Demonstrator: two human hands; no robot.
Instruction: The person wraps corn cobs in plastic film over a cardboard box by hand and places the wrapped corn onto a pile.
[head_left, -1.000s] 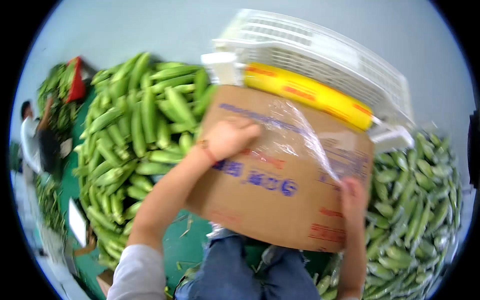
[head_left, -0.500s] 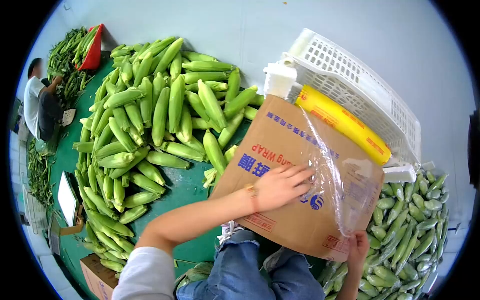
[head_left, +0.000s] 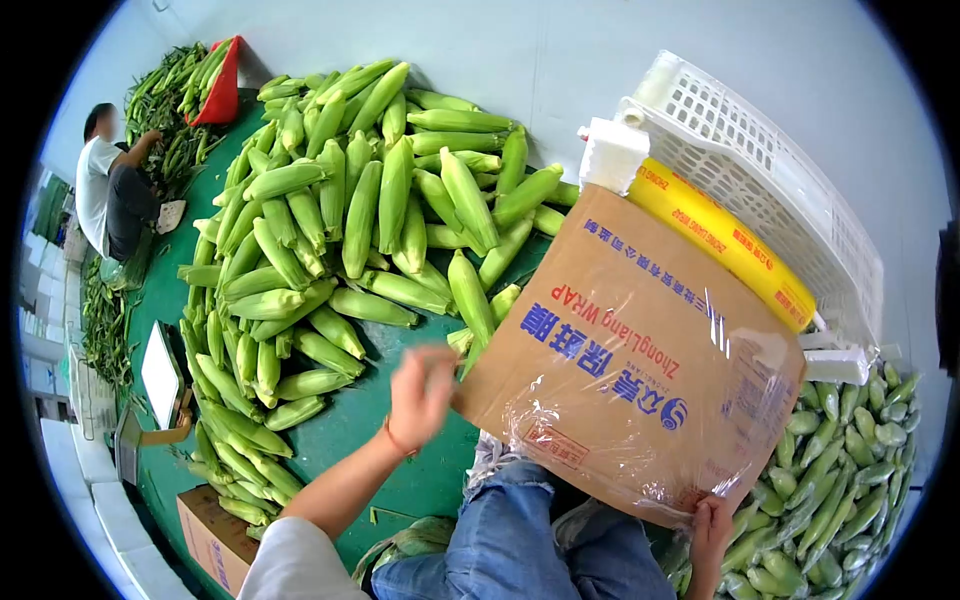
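Observation:
A cardboard sheet [head_left: 620, 350] with blue and red print lies tilted over my knees, with clear film stretched across it. Behind its top edge is a yellow roll of wrap [head_left: 722, 240] between white foam blocks. My right hand [head_left: 710, 525] pinches the film at the sheet's lower right corner. Off the sheet's left edge, my left hand [head_left: 418, 395] is in the air near the unwrapped corn, blurred, so its fingers are hard to read. Green corn in husks [head_left: 375, 210] is heaped on the left. Film-wrapped corn [head_left: 830, 480] is piled on the right.
A white plastic crate [head_left: 770, 150] stands behind the roll. At the far left a person [head_left: 105, 190] sits beside leafy husks and a red container [head_left: 220, 85]. A white flat device [head_left: 160, 365] and a cardboard box [head_left: 212, 535] are at the lower left.
My left hand has moved left off the sheet, having lain on the film before. The film now covers more of the sheet. My right hand has moved down to the lower corner.

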